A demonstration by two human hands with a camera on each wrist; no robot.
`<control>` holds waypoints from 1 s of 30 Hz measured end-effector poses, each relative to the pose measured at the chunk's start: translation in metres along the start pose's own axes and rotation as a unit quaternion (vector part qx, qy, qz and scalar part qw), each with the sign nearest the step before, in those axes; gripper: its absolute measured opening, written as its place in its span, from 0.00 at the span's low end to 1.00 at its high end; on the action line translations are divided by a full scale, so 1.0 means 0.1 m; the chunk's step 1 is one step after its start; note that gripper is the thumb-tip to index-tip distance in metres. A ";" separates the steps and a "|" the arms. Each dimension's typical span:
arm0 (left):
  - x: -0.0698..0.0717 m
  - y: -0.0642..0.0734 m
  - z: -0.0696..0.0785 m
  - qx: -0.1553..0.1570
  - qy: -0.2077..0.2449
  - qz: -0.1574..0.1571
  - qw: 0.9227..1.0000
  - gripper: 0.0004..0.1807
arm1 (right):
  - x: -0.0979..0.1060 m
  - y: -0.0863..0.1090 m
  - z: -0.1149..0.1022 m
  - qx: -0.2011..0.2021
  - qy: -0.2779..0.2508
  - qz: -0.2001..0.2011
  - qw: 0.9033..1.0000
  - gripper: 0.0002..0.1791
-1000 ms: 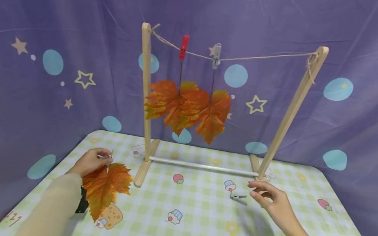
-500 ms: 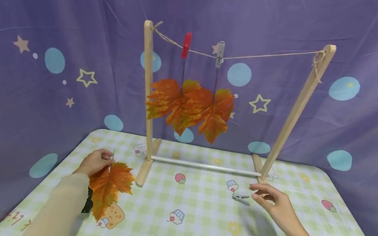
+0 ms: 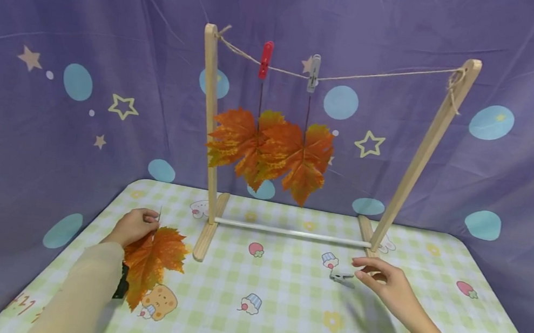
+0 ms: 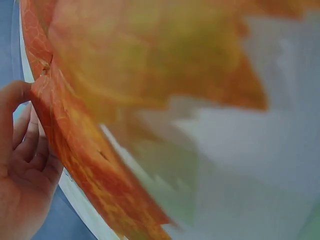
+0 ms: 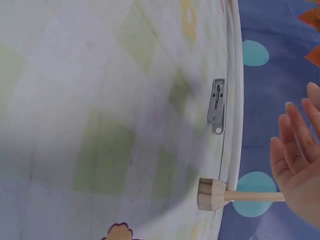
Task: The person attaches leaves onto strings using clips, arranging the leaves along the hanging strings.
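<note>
Checked tablecloth (image 3: 213,302), one rack (image 3: 416,163), three leaves (image 3: 154,260), three clothespins (image 3: 342,279).

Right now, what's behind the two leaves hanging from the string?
Behind the hanging leaves is the purple curtain, with part of a blue spot peeking out below. The left wooden post runs behind one leaf's edge. Whatever else the leaves cover can't be seen.

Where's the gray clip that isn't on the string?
In the head view, the loose gray clip lies on the checkered tablecloth, right of center, just left of the right hand.
</note>
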State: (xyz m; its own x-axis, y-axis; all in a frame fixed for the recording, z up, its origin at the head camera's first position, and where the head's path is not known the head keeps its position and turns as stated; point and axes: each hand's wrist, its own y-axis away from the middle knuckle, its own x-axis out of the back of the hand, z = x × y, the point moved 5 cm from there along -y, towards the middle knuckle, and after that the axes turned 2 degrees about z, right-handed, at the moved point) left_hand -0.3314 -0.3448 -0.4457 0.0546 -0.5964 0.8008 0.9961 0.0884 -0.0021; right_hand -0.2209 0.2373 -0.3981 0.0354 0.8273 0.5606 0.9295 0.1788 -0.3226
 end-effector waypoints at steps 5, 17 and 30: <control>0.02 0.00 0.01 -0.002 0.004 0.003 1.000 0.25 | 0.00 -0.05 0.12 -0.031 -0.004 -0.007 0.999 0.16; 0.00 -0.03 0.00 0.018 0.005 0.015 1.000 0.21 | -0.07 -0.15 0.31 -0.031 0.051 -0.026 0.998 0.16; 0.01 0.03 0.02 0.012 0.025 0.031 0.999 0.20 | -0.17 -0.17 0.46 -0.039 0.072 -0.072 0.994 0.18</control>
State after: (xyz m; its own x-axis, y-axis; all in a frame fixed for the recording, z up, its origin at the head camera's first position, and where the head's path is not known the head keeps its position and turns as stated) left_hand -0.3288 -0.3434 -0.4435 0.1208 -0.6282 0.7686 0.9887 0.1452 -0.0368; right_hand -0.2546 0.2450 -0.4371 -0.0526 0.7111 0.7011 0.9540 0.2432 -0.1751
